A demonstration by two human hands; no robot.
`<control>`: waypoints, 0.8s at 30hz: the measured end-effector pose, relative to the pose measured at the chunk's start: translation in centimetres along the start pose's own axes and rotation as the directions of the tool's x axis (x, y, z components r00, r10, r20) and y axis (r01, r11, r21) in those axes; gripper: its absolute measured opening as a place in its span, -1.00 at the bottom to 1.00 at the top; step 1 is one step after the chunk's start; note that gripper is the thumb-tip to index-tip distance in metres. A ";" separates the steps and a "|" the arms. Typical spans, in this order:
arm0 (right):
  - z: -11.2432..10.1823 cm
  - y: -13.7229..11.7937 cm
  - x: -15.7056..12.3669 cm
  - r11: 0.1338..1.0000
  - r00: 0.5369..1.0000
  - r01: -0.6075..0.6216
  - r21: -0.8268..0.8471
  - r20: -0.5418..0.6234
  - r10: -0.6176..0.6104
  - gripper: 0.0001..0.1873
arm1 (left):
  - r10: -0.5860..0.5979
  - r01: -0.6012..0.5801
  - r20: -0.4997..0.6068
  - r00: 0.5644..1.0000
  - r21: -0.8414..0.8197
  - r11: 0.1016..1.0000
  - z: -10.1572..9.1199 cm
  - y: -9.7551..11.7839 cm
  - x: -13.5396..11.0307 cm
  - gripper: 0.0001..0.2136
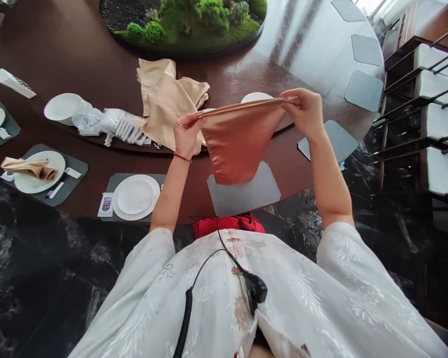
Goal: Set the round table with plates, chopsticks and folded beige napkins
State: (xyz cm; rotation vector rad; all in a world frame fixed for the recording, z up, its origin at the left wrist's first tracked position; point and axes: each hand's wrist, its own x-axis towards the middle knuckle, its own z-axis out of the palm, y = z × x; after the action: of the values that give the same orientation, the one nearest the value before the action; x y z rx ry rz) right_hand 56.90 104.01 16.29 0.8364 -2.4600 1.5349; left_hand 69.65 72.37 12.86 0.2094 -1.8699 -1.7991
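Note:
Stretched between my two hands is a shiny tan cloth napkin (236, 144), hanging down from a taut top edge. My left hand (187, 130) pinches its left corner, and my right hand (305, 110) grips the right end between thumb and fingers. The lower part of the napkin hangs in front of a grey placemat (259, 191). Behind my left hand lies a loose pile of beige napkins (164, 94). Partly hidden behind the held napkin's top edge is a white plate (254, 97).
To the left are stacked white plates (134, 196) on a placemat and a setting with a folded napkin (41, 169). A white bowl (61, 108) and plastic-wrapped items (115, 127) stand beyond. A green planted centrepiece (194, 30) fills the table's middle. White-seated chairs (442, 124) line the right.

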 end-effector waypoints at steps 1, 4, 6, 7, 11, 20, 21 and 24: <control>-0.9 -0.6 -0.4 0.999 0.999 0.011 -0.035 -0.039 -0.012 -0.77 | 0.040 -0.040 0.028 0.999 0.013 0.999 0.3 0.5 -0.1 -0.53; -3.2 -2.3 -4.1 0.997 0.989 0.066 -0.049 -0.131 -0.072 -0.74 | 0.213 -0.221 0.115 0.970 0.061 0.973 0.2 2.2 -2.1 -0.64; -3.3 -2.8 -8.6 0.998 0.989 0.064 0.024 -0.133 -0.060 -0.81 | 0.257 -0.279 0.216 0.942 0.081 0.957 -0.7 2.4 -5.0 -0.76; -2.7 -2.5 -11.4 0.998 0.994 0.036 0.053 -0.104 -0.030 -0.85 | 0.232 -0.266 0.281 0.931 0.091 0.960 -1.5 2.1 -6.8 -0.80; 4.1 2.1 -24.4 0.964 0.971 -0.237 0.120 0.045 0.234 -0.89 | -0.090 -0.006 0.519 0.850 0.180 0.984 -5.9 -3.2 -15.1 -0.82; 21.4 9.0 -44.8 0.537 0.528 -0.843 0.027 0.226 0.819 -0.76 | -0.820 0.736 0.358 0.447 0.374 0.564 -14.8 -19.2 -30.3 -0.63; 22.3 8.8 -45.8 0.510 0.500 -0.860 0.003 0.196 0.843 -0.74 | -0.846 0.759 0.320 0.426 0.383 0.526 -15.4 -20.2 -31.1 -0.63; 24.3 8.1 -47.2 0.478 0.472 -0.878 -0.039 0.110 0.875 -0.71 | -0.897 0.806 0.183 0.402 0.394 0.442 -16.3 -22.2 -32.5 -0.66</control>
State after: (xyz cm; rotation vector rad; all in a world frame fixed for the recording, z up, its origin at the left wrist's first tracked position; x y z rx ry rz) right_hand 96.74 104.11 -19.69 -0.5627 -3.1675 1.7433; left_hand 99.37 70.82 -17.67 1.2480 -2.5253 -2.3509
